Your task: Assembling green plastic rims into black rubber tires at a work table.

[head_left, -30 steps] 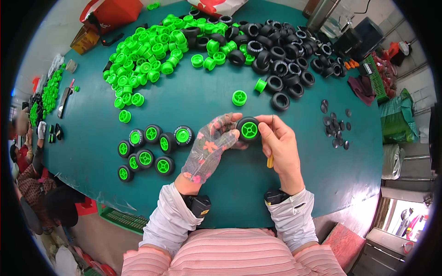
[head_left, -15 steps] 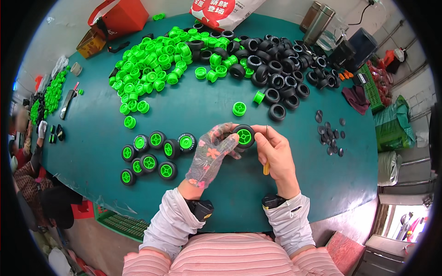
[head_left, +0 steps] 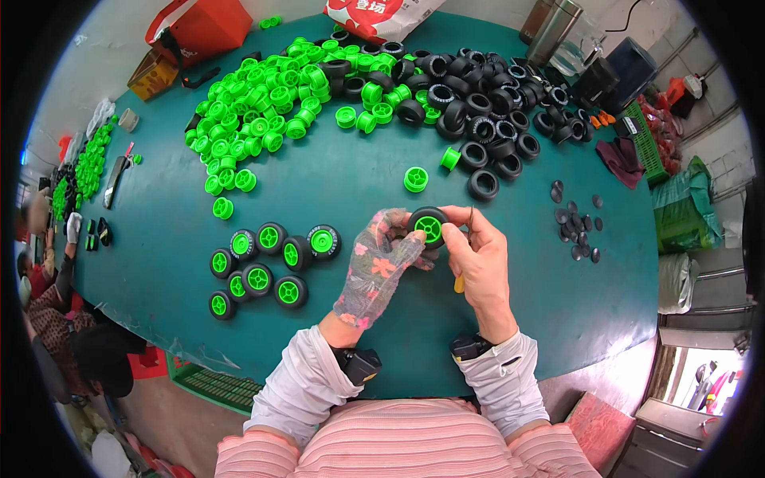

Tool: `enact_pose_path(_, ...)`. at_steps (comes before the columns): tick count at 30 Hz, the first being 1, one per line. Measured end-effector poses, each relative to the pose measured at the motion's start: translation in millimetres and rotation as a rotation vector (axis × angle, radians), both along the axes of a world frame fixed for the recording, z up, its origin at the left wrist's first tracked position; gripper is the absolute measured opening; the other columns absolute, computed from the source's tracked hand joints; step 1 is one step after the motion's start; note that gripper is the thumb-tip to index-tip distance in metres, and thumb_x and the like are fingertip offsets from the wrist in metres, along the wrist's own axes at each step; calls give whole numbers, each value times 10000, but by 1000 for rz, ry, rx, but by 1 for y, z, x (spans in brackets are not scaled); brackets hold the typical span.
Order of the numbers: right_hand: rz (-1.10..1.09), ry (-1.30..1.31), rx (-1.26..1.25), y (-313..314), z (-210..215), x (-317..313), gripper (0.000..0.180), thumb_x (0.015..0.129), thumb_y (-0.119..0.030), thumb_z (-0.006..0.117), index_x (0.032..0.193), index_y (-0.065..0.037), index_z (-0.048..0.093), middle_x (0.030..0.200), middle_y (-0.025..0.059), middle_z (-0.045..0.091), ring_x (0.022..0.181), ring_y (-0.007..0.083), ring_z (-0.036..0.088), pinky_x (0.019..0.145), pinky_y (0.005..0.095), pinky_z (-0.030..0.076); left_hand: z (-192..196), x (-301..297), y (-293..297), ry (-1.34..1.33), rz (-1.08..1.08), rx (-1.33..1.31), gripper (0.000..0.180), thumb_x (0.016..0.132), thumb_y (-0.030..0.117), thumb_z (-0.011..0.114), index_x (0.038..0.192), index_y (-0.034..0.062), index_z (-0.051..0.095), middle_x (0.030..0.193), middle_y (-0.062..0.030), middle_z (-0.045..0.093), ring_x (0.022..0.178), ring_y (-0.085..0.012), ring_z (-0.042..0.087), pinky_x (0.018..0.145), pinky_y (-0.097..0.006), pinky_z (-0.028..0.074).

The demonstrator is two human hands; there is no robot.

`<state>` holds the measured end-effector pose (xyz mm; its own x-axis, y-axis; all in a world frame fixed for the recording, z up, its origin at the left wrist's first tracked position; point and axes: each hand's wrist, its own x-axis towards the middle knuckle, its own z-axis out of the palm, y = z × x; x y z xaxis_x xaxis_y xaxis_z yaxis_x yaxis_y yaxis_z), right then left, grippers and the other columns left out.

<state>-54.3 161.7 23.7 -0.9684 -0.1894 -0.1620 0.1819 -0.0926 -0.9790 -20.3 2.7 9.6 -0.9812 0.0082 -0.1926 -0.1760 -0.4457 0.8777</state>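
My left hand [head_left: 374, 267], in a floral fabric glove, pinches a toy wheel [head_left: 428, 227] with a black tyre around a green spoked rim. Bare-fingered, my right hand [head_left: 480, 267] touches the wheel's right side with thumb and fingertips. Tucked in that same hand is a thin tool with a yellow handle [head_left: 459, 284]; its dark slim end pokes up past the fingers, and the rest is hidden. Left of my hands lies a group of tyred wheels [head_left: 257, 279]. Just beyond the held wheel a bare green rim [head_left: 415, 179] rests on the table.
A heap of green rims [head_left: 255, 111] and a heap of black tyres [head_left: 478, 119] fill the far side of the green table [head_left: 351, 171]. Small black discs [head_left: 575, 227] lie at right. A flask [head_left: 555, 32] and orange-red bag [head_left: 203, 36] stand behind. Other people sit far left.
Both hands, with the wheel between them, have shifted slightly to the right. My right thumb and fingers now press further over the wheel's edge. The view itself has moved a little.
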Motion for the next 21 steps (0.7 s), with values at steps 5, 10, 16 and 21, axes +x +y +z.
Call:
enact_pose_path(5,114,42,122,6,2,-4,180,954,-125,665,1092,-10,667,800,-46,605,585,4,428,500,197,333,9,-3,-8,-20,-8,-116,375,974,112,644,1303,-36,543,1144,-113,636,996,-191,651,792,-303,586)
enact_pose_path(10,49,306,136,-2,-24,-2,175,948,-111,681,1061,19,648,891,-3,590,647,38,432,572,217,362,5,2,1,50,38,-109,311,967,78,652,1244,-38,572,1135,-109,636,983,-166,650,839,-312,601)
enact_pose_path(16,10,145,31,-8,-2,1,131,927,-69,680,1010,25,641,881,8,574,653,74,443,589,252,388,-11,3,7,14,122,98,313,956,51,655,1242,-41,569,1120,-107,636,985,-181,652,861,-329,601)
enact_pose_path(21,32,392,277,-1,-18,-1,134,932,-61,671,1036,14,634,920,13,607,636,74,440,579,250,387,6,0,-4,0,-31,-314,313,954,74,657,1244,-18,581,1141,-92,651,985,-179,654,856,-329,581)
